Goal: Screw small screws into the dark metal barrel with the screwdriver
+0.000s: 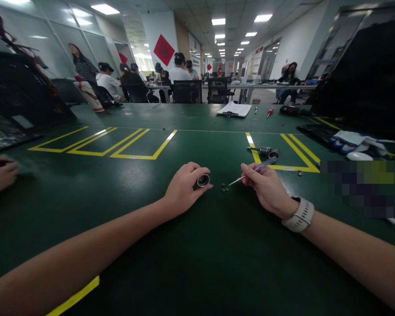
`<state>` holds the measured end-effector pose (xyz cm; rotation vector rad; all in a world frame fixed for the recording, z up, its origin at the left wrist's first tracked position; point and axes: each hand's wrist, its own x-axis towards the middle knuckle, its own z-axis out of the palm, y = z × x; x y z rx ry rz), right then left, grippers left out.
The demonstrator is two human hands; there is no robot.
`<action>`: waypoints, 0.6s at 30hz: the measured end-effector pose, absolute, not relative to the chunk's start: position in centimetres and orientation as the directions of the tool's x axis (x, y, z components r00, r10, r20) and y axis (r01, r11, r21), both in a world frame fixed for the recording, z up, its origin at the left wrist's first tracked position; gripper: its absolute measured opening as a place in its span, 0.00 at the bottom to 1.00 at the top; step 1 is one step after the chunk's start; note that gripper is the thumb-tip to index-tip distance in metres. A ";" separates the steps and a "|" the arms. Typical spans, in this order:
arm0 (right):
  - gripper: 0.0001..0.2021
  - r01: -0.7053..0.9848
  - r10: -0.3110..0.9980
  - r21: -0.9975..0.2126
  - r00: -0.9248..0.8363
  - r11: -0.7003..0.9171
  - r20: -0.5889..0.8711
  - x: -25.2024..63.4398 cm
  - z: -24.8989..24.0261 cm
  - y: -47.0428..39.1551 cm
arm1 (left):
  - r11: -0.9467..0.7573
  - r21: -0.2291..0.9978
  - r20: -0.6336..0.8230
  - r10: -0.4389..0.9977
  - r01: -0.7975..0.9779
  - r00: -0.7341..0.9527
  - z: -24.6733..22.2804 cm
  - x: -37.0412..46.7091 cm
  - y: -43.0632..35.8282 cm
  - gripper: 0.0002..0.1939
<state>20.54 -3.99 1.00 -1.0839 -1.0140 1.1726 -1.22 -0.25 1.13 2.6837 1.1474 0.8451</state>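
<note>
Metal ring [203,180] at frame centre: I have it clamped between thumb and fingers of the left hand [187,186]. Right of centre, my right hand [265,186] grips a screwdriver [266,163], its tip just beside three small parts [223,190] on the green table [164,272].

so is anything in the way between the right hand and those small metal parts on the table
Only the slim tool that the right hand itself holds; its tip points toward the small metal parts on the green tabletop. Nothing else visible stands between.

The tiny parts [226,189] are too small to identify.
</note>
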 end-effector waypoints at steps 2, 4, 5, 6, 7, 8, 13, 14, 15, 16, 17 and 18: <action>0.13 -0.164 0.989 -0.984 0.140 0.071 0.048 20.6 0.9 -3.9 | -0.669 0.415 0.419 0.742 0.616 0.524 0.9 -1.2 -0.5 0.16; 0.13 -0.123 0.989 -0.990 0.135 0.074 0.057 20.6 0.8 -3.9 | -0.632 0.497 0.399 0.775 0.594 0.491 0.8 -1.1 -0.7 0.15; 0.13 -0.097 0.990 -0.993 0.124 0.074 0.061 20.6 0.7 -3.9 | -0.618 0.527 0.393 0.786 0.583 0.477 0.7 -1.0 -0.7 0.15; 0.13 -0.070 0.991 -0.995 0.114 0.076 0.067 20.6 0.6 -3.9 | -0.603 0.558 0.386 0.797 0.570 0.466 0.6 -1.0 -0.8 0.15; 0.13 -0.045 0.991 -0.996 0.108 0.082 0.077 20.6 0.6 -3.9 | -0.586 0.592 0.373 0.808 0.554 0.456 0.5 -0.9 -0.8 0.15; 0.13 -0.023 0.991 -0.996 0.103 0.090 0.087 20.6 0.5 -3.8 | -0.563 0.631 0.353 0.821 0.533 0.449 0.4 -0.9 -0.8 0.16; 0.13 0.064 0.989 -0.991 0.081 0.119 0.124 20.7 0.0 -3.6 | -0.369 0.863 0.194 0.873 0.345 0.448 0.1 -0.5 -1.0 0.21; 0.13 0.084 0.989 -0.989 0.076 0.124 0.130 20.7 0.0 -3.6 | -0.318 0.899 0.162 0.881 0.301 0.445 0.2 -0.4 -1.1 0.22; 0.13 0.106 0.988 -0.986 0.068 0.131 0.138 20.7 0.0 -3.6 | -0.261 0.930 0.127 0.889 0.258 0.441 0.3 -0.3 -1.3 0.23; 0.13 0.136 0.987 -0.981 0.060 0.140 0.149 20.8 0.0 -3.6 | -0.198 0.957 0.088 0.896 0.213 0.436 0.5 -0.2 -1.5 0.24; 0.13 0.178 0.985 -0.972 0.049 0.154 0.165 20.7 0.1 -3.7 | -0.130 0.978 0.046 0.900 0.165 0.433 0.6 -0.1 -1.7 0.25; 0.13 0.233 0.982 -0.957 0.037 0.171 0.185 20.7 0.3 -3.8 | -0.063 0.991 0.005 0.900 0.118 0.435 0.8 0.0 -1.8 0.26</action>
